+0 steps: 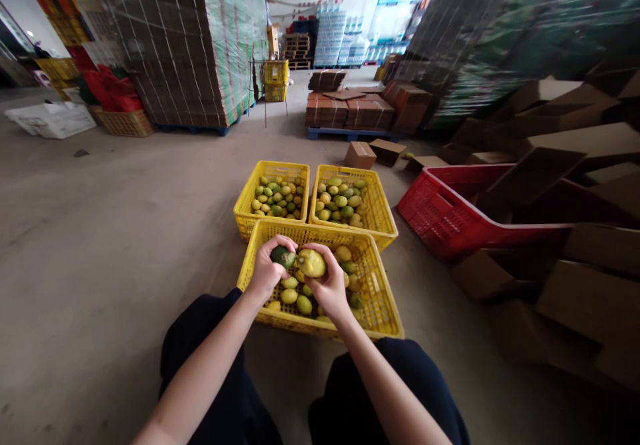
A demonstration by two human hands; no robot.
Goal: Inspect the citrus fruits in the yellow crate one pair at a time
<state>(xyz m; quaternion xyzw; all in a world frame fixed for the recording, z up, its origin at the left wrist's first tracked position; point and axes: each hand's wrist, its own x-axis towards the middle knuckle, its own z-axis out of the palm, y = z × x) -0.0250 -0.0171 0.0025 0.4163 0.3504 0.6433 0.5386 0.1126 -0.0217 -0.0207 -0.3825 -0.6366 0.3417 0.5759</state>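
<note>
My left hand point(269, 266) is closed around a dark green lemon point(283, 256). Beside it, my right hand point(331, 284) grips a larger yellow lemon point(311, 263) with a knobbly end. The two fruits are held side by side, nearly touching, over the near yellow crate point(386, 298). Inside that crate lie several yellow and greenish lemons point(304, 304), partly hidden by my hands. Behind it stand two more yellow crates, a left one point(243, 204) and a right one point(384, 213), both holding several green and yellow lemons.
To the right is a red crate point(430, 215) with cardboard in it, amid a heap of open cardboard boxes point(590, 292). Flattened cartons point(350, 108) sit on a blue pallet ahead. Tall wrapped stacks point(165, 45) rise on both sides. My knees flank the near crate.
</note>
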